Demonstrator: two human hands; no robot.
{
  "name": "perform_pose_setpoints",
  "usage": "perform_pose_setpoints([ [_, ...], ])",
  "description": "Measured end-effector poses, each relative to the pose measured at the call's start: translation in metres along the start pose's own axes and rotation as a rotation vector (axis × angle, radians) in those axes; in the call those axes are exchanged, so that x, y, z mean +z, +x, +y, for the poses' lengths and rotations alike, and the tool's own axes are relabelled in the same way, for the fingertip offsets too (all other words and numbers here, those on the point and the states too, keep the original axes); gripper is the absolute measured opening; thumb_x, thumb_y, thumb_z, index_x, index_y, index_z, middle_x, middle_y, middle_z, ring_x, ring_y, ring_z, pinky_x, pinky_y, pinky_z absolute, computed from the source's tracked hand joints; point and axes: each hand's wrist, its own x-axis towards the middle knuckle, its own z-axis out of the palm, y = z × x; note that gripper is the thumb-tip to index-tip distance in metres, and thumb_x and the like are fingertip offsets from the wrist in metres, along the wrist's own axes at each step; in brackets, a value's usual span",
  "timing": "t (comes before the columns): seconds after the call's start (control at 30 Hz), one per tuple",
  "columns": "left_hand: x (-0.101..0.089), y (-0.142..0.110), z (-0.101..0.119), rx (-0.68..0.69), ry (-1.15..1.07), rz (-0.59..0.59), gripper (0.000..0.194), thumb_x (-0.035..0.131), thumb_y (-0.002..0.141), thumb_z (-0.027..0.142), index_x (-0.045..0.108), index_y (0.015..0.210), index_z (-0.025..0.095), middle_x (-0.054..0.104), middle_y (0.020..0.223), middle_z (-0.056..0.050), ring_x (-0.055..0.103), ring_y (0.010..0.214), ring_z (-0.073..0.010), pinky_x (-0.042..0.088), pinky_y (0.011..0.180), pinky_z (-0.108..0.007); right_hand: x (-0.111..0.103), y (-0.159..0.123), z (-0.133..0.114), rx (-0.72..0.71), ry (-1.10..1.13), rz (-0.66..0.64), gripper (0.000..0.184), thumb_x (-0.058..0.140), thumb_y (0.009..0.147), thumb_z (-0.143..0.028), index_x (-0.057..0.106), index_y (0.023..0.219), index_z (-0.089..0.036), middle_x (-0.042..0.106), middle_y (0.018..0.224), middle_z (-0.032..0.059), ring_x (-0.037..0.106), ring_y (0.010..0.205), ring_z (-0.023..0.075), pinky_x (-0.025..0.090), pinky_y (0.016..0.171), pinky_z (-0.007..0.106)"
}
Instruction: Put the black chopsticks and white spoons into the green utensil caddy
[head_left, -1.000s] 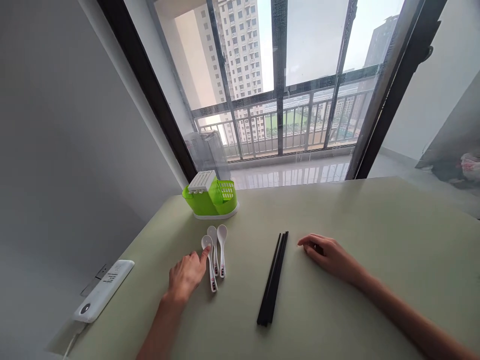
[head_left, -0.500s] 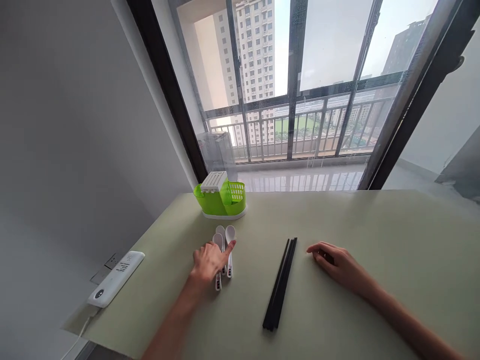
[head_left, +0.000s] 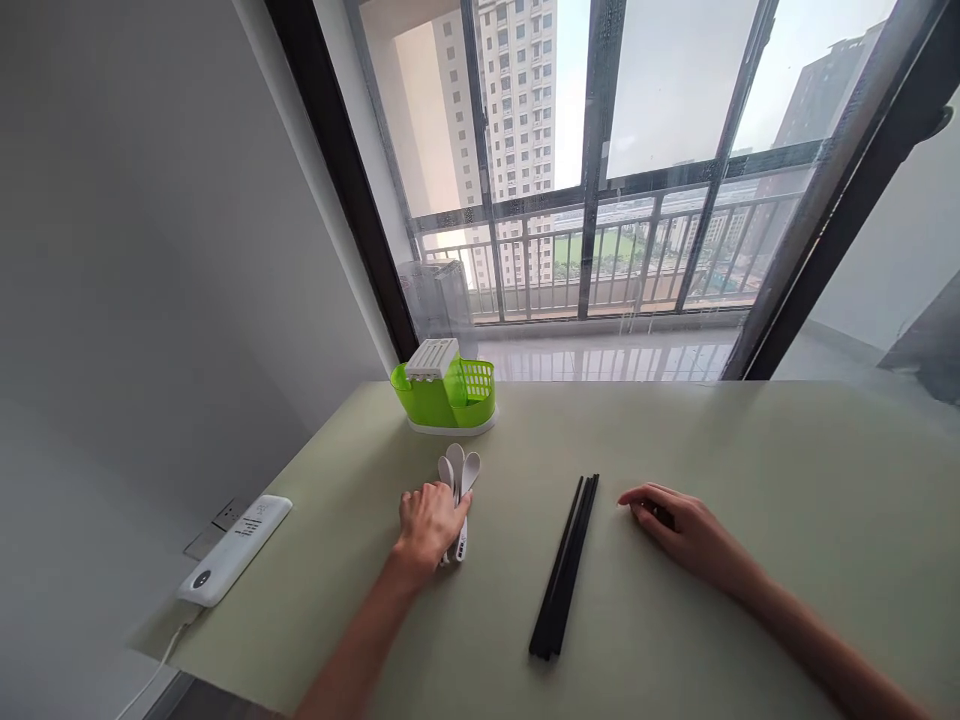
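Three white spoons (head_left: 459, 472) lie bunched together on the pale green table (head_left: 750, 440), bowls pointing away from me. My left hand (head_left: 429, 522) lies over their handles with its fingers curled round them. Behind the spoons stands a green cutlery holder (head_left: 444, 396) with a white slotted insert. A bundle of black chopsticks (head_left: 566, 565) lies in the middle of the table. My right hand (head_left: 679, 528) rests on the table to the right of the chopsticks, fingers loosely curled, holding nothing I can see.
A white power bank (head_left: 234, 550) with a cable sits at the table's left edge by a wall socket. A large window with a balcony railing stands behind the table. A grey wall runs along the left.
My left hand has gone from touching the spoons with a fingertip to closing over their handles, and the spoons are now gathered closer together. My right hand has stayed put.
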Motion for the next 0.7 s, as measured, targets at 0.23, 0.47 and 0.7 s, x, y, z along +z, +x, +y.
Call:
perform_pose_setpoints([
  [0.23,0.004,-0.005,-0.009,0.063,0.049,0.021,0.048,0.041,0.101,0.043,0.076,0.1,0.011,0.075,0.105,-0.023,0.071,0.102,-0.0335,0.047,0.093,-0.043,0.002,0.001,0.0,-0.001,-0.004,0.003,0.032,0.045,0.099,-0.043,0.071,0.102,-0.026,0.072,0.086,0.0017,0.057,0.066,0.0178,0.047,0.064,0.03],
  [0.47,0.008,-0.007,-0.013,0.079,0.05,0.042,0.047,0.036,0.104,0.039,0.074,0.102,0.01,0.074,0.108,-0.02,0.071,0.103,-0.0317,0.048,0.089,-0.04,0.0,0.001,-0.002,-0.003,0.012,-0.01,0.032,0.044,0.1,-0.043,0.07,0.103,-0.025,0.072,0.089,0.0028,0.058,0.068,0.0177,0.047,0.066,0.03],
  [0.7,0.012,-0.007,-0.015,0.055,0.054,0.056,0.044,0.036,0.105,0.039,0.071,0.101,0.014,0.073,0.108,-0.015,0.07,0.102,-0.0285,0.048,0.087,-0.037,0.0,0.002,0.002,-0.004,0.018,-0.016,0.033,0.044,0.1,-0.044,0.07,0.105,-0.024,0.071,0.087,0.0023,0.057,0.067,0.0174,0.046,0.065,0.03],
])
